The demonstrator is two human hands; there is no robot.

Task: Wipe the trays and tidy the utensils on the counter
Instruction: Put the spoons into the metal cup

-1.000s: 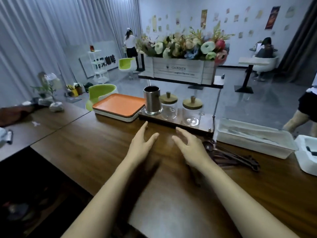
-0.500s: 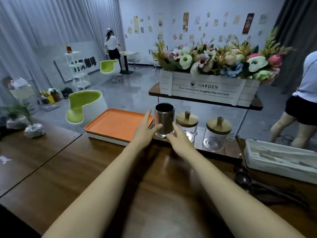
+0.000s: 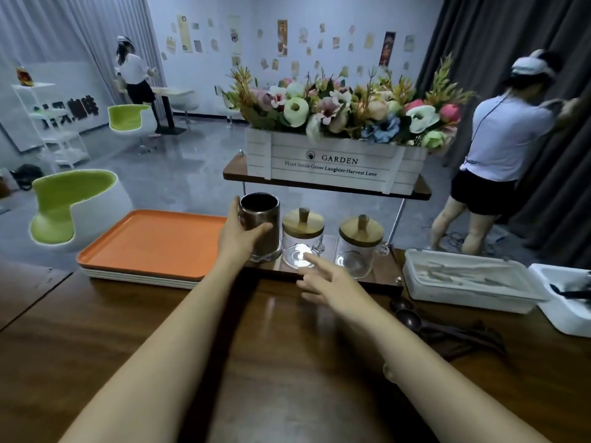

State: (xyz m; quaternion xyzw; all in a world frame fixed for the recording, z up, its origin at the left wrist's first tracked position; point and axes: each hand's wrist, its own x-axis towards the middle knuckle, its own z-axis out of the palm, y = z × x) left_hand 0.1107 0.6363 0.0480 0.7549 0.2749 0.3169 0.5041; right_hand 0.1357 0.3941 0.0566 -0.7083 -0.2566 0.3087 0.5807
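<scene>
A steel utensil cup (image 3: pixel 260 225) stands empty on the lower wooden shelf, left of two lidded glass jars (image 3: pixel 302 238). My left hand (image 3: pixel 238 236) grips the cup's left side, thumb across its front. My right hand (image 3: pixel 326 281) hovers over the counter in front of the jars, fingers spread and relaxed, holding nothing. A stack of trays with an orange tray (image 3: pixel 153 244) on top lies left of the cup. Dark wooden spoons (image 3: pixel 444 327) lie in a heap on the counter at the right.
A white flower box (image 3: pixel 332 164) sits on the upper shelf above the jars. Two white bins (image 3: pixel 470 282) with cutlery stand at the right end of the wooden counter (image 3: pixel 224 362). A person stands by the dark curtain beyond; green chairs are at left.
My left hand has closed round the steel cup. My right hand has drawn back from the cup toward the right. The view has moved closer and higher.
</scene>
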